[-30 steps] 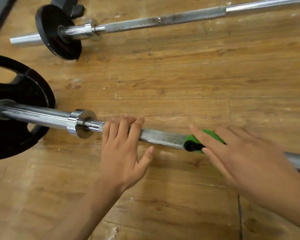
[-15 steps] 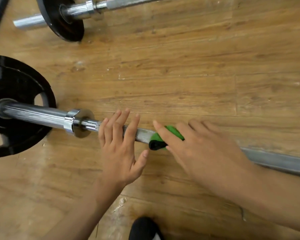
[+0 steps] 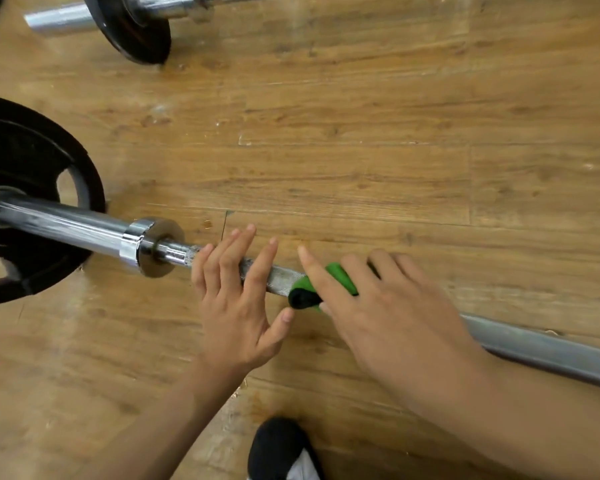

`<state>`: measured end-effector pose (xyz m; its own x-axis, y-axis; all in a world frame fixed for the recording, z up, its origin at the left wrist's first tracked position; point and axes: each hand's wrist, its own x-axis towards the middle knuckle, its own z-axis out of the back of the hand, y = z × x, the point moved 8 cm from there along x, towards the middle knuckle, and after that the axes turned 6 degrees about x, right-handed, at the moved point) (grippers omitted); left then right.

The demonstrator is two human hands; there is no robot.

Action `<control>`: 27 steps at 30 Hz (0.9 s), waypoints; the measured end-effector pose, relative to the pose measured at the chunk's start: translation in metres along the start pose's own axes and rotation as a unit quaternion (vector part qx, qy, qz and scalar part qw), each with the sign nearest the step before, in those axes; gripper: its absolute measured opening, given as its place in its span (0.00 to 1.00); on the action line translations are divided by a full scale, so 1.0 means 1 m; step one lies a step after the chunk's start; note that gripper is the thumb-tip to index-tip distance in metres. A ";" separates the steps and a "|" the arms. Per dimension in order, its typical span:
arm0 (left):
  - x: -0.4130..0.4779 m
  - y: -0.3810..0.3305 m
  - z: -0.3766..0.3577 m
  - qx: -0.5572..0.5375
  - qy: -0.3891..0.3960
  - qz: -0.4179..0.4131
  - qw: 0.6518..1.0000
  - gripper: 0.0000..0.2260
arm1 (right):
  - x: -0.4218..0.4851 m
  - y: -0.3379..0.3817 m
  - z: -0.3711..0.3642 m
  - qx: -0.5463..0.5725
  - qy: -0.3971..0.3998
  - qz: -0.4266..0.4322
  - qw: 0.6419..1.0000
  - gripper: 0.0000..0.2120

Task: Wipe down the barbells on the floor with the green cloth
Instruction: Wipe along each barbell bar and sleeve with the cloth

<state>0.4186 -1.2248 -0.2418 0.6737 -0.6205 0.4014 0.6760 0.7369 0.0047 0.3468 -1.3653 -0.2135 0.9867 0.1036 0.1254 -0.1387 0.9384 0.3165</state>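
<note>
On the wooden floor (image 3: 361, 133) the nearer barbell (image 3: 548, 351) lies slantwise, its grey shaft running from the person's right toward the chrome collar (image 3: 146, 245) and sleeve on the left. A large black weight plate (image 3: 21, 161) with grip holes sits on that sleeve, resting on the floor.

The green cloth (image 3: 340, 275) is wrapped around the knurled part of the shaft, between the collar and the smooth grey stretch, with a dark fold showing at its left end. The right hand (image 3: 388, 313) grasps the cloth against the bar: three fingers (image 3: 354, 268) curl over the top of it, the thumb tip shows just beneath, and the index finger points out straight toward the far side of the bar.

Just beside the cloth, on the collar side, the left hand (image 3: 236, 306) rests flat across the knurled shaft. Its fingers (image 3: 229, 258) are released, straight and slightly spread, lying over the bar with their tips past it, and the thumb is splayed toward the cloth without touching it. The two hands are close together but apart.

Well away, on the far side of the floor, a second barbell (image 3: 63, 19) lies with a smaller black plate (image 3: 136, 32) on its chrome sleeve.

A black-toed foot (image 3: 278, 445) stands on the floor near the person, below the hands.
</note>
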 end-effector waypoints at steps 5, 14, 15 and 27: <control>0.016 -0.001 -0.003 -0.012 0.000 0.003 1.000 0.31 | -0.033 -0.033 0.009 -0.022 0.022 -0.007 0.999 0.33; 0.060 -0.007 -0.017 -0.024 -0.070 0.022 0.997 0.31 | 0.027 -0.037 0.004 0.047 -0.009 -0.068 0.997 0.34; 0.065 -0.005 -0.019 -0.029 -0.077 0.017 0.996 0.31 | 0.029 -0.042 0.005 0.043 -0.014 -0.062 0.997 0.28; 0.125 -0.011 -0.042 -0.080 -0.038 -0.013 0.996 0.30 | 0.068 -0.078 0.011 0.000 -0.054 -0.092 0.994 0.23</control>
<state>0.5083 -1.3216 -0.2305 0.6345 -0.6122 0.4719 0.7362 0.6646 -0.1278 0.4237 -1.4352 -0.2191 0.9805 -0.1066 0.1654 0.0440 0.9380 0.3439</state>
